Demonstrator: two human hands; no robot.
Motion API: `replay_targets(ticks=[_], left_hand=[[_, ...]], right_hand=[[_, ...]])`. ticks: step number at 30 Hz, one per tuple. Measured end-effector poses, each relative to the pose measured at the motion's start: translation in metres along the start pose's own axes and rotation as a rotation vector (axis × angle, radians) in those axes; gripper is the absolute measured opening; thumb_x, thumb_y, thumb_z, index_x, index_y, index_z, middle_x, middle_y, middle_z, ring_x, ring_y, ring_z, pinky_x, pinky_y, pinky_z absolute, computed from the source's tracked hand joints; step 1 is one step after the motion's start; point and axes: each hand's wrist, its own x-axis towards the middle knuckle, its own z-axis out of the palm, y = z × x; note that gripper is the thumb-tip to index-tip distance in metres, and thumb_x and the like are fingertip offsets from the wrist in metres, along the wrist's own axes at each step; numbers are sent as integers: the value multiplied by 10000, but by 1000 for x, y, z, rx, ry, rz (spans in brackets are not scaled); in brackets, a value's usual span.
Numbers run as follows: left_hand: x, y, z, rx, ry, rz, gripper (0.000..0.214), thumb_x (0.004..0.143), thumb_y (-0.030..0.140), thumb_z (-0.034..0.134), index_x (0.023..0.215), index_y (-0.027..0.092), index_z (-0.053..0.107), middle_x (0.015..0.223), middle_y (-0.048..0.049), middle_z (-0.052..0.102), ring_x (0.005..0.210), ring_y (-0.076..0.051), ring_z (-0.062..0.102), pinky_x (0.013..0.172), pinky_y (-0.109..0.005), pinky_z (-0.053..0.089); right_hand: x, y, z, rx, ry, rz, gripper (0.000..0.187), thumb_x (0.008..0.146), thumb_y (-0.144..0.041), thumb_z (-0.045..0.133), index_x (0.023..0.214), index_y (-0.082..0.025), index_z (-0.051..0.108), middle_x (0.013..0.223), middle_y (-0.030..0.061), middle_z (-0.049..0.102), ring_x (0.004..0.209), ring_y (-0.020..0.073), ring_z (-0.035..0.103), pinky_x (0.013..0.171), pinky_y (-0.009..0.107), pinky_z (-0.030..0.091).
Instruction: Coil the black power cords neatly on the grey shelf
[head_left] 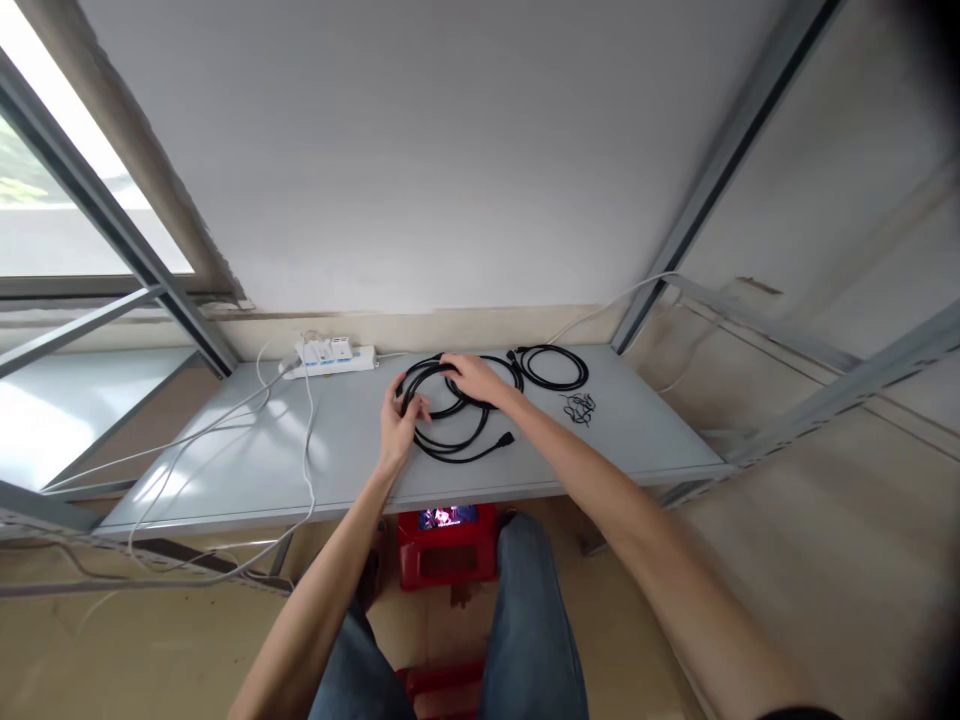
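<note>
A black cable [461,461] lies in loose overlapping loops on the grey shelf [337,450], in the middle of the head view. My left hand [397,420] grips the left side of the loops, its thumb and fingers curled round the strands. At the top of the loops, my right hand [471,378] is closed over the cable, with its fingertips partly hidden. One plug end [506,439] of the cable points right, near the front edge. Just right of my hands lies a second coiled black cable [555,386], touched by neither hand. Below that sits a small heap of thin black ties [579,408].
A white power strip [330,357] with plugged-in adapters stands at the back left. White cords [307,440] run from it across the shelf and over its front edge. Metal uprights [652,270] frame both sides. Under the shelf is a red stool [448,550] with a lit screen on it.
</note>
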Motion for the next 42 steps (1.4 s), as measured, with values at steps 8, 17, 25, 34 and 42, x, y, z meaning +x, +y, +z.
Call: replay_targets(ticks=[8, 17, 25, 34, 42], left_hand=[[10, 62, -22, -248, -356, -475, 446, 791, 527, 907, 876, 166, 658, 513, 140, 324, 378, -19, 222, 372, -177, 292], [27, 79, -46, -53, -461, -581, 547, 817, 545, 894, 624, 196, 520, 441, 88, 362, 346, -39, 324, 377, -197, 330], [29, 92, -54, 15, -656, -410, 537, 841, 523, 876, 588, 202, 527, 447, 50, 416, 537, -170, 651, 633, -295, 571], [20, 69, -38, -263, -391, -445, 405, 834, 510, 870, 829, 166, 658, 452, 124, 352, 354, -48, 286, 422, -213, 399], [20, 40, -22, -291, -190, -620, 558, 908, 531, 795, 687, 232, 380, 480, 145, 200, 379, -34, 158, 356, -164, 185]], right_hand=[[-21, -2, -53, 809, -417, 278, 420, 856, -439, 893, 768, -181, 574, 578, -108, 350, 507, 60, 296, 494, 202, 321], [-31, -15, -73, 974, -858, 320, 577, 953, -490, 831, 669, -221, 406, 535, -122, 292, 464, 33, 229, 508, 178, 435], [-42, 4, -69, 1116, -766, 299, 584, 1049, -527, 688, 684, -243, 331, 510, -129, 214, 450, 44, 101, 407, 140, 219], [-75, 5, -32, 1360, -369, 342, 553, 1042, -574, 677, 740, -243, 353, 612, -34, 525, 599, 129, 570, 693, 271, 566], [-64, 4, -12, 1439, -194, 717, 377, 1155, -430, 475, 844, -216, 473, 535, -132, 208, 419, 71, 92, 363, 152, 159]])
